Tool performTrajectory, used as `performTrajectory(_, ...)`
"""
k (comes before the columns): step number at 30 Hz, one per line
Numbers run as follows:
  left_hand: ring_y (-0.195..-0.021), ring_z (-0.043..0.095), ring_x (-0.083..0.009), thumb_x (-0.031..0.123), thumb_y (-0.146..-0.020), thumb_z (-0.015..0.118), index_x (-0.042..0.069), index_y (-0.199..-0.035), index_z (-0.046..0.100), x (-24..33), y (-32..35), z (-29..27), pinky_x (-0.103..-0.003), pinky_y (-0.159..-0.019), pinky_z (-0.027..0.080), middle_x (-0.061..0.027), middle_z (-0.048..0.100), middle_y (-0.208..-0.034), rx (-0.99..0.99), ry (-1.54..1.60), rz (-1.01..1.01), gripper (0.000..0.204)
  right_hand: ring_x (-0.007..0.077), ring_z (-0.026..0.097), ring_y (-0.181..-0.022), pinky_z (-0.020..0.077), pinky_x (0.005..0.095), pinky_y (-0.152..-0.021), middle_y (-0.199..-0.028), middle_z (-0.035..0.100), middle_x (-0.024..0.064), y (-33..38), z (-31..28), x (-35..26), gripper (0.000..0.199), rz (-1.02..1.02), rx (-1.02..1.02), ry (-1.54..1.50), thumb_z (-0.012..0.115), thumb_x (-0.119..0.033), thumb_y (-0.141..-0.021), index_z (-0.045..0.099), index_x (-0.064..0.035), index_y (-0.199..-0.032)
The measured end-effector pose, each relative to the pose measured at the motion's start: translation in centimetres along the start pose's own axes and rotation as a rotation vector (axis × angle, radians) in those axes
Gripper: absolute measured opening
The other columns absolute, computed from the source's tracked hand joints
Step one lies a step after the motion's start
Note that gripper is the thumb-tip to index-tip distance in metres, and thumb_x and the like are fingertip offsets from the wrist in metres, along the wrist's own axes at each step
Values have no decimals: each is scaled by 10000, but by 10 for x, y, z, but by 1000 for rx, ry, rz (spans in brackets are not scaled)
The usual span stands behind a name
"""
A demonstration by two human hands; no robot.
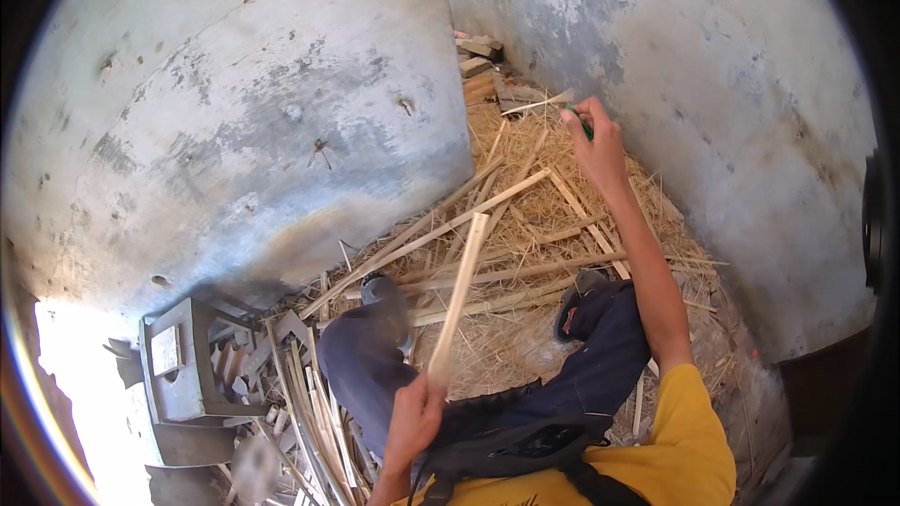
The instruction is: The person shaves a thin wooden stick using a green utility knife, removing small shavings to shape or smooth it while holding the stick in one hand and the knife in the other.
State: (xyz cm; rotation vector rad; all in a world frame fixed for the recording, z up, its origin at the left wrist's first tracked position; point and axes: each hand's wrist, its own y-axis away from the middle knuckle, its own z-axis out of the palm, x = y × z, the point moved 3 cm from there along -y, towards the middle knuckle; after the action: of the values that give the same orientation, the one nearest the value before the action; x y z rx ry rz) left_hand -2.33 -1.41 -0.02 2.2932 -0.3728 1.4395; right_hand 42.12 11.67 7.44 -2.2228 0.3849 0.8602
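Observation:
My left hand [413, 418] is closed around the lower end of a pale split bamboo strip [460, 290]. The strip slants up and away over my lap, its far end free. Well ahead and to the right, my right hand [598, 139] is raised on an outstretched arm, closed on a green-handled tool [580, 122]. Most of that tool is covered by the fingers, so its kind is unclear. A thin pale sliver [538, 105] shows just left of this hand; whether it belongs to the tool I cannot tell. The two hands are far apart.
Straw-like shavings [525, 225] and several long strips [506, 274] cover the floor between and beyond my feet. More strips [314, 412] lie at my left near a dark box-shaped stand [192, 365]. Worn plaster walls [309, 122] meet ahead, with bricks [476, 66] in the corner.

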Motion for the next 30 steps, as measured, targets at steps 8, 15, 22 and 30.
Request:
performTrajectory(8,-563,430,-109,149,-1083,589,-54,-957,606,6,-24,-6,-364,-523,367,-96,493,-600,68,59,67,240,212,669,-719,513,418,-670,-859,729,95,46,29,1,437,-87,-452,211,617,-481,-1057,693,-50,-1066)
performTrajectory(15,-506,528,-302,140,-1077,597,-49,-947,591,36,-40,-1,-428,-531,393,-188,545,-613,130,-49,177,229,197,660,-636,500,338,-594,-819,720,86,69,26,-64,402,-284,-337,-238,660,-430,-1044,711,-35,-1106)
performTrajectory(22,-608,620,-451,135,-1080,591,-44,-973,592,56,-60,2,-490,-563,433,-235,593,-656,164,-86,236,209,209,681,-599,515,342,-503,-799,708,67,138,49,-108,276,-632,-315,-271,738,-324,-998,711,-51,-1026)
performTrajectory(30,-606,623,-442,125,-1079,594,-40,-998,592,63,-66,1,-489,-549,423,-228,599,-661,214,-91,271,184,275,726,-668,561,367,-546,-889,737,100,156,51,-118,257,-650,-380,-235,786,-269,-955,709,-34,-1022)
